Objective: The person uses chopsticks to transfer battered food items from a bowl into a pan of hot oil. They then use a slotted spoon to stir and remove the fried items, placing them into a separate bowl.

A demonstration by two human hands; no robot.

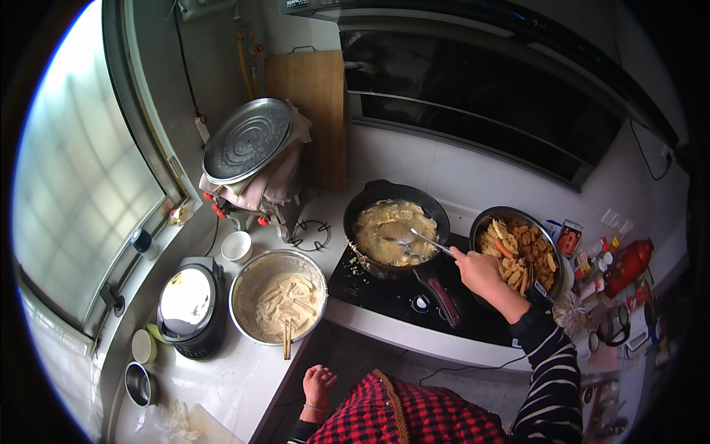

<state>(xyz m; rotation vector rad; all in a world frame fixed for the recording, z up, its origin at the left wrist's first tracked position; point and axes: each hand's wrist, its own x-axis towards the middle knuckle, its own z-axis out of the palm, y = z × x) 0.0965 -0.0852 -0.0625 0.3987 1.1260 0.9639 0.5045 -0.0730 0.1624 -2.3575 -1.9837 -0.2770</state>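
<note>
My right hand (481, 273) is closed around the handle of a metal skimmer (398, 233), whose perforated head lies in the bubbling oil of a black wok (438, 213). Battered pieces (413, 213) float around it. My left hand (319, 383) hangs in front of my body with bent fingers and nothing visible in it, below a steel bowl (237, 302). That bowl holds battered strips (288, 297) and a pair of wooden chopsticks (287, 338). Right of the wok, a large metal basin (559, 272) holds browned fried pieces (527, 244).
The wok stands on a black cooktop (355, 294), its handle (444, 299) pointing towards me. A rice cooker (194, 311), a small white bowl (237, 247) and a black trivet (310, 235) are at the left. Bottles and a red thermos (629, 266) crowd the right side.
</note>
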